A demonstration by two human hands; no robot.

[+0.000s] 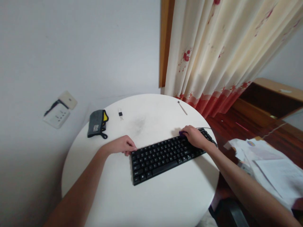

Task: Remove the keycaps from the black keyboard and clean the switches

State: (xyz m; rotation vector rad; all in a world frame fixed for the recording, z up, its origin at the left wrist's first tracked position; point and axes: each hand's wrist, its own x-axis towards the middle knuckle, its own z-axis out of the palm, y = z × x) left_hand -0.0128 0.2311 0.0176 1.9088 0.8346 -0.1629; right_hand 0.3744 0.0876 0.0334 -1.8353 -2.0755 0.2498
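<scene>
A black keyboard [163, 157] lies slanted on a round white table [146, 198]. My left hand [121, 145] rests at the keyboard's upper left corner, its fingers curled down against the edge. My right hand [194, 136] lies over the keyboard's far right end with its fingers closed on a small purple thing [181, 133], too small to name. A thin black cable runs off from the keyboard behind that hand.
A grey and yellow pouch [97, 123], a small black clip-like tool [120, 114] and a thin stick [182, 107] lie at the table's far side. A flowered curtain [220, 53] hangs behind. Papers [267, 164] are piled at the right. A wall socket [58, 113] is at the left.
</scene>
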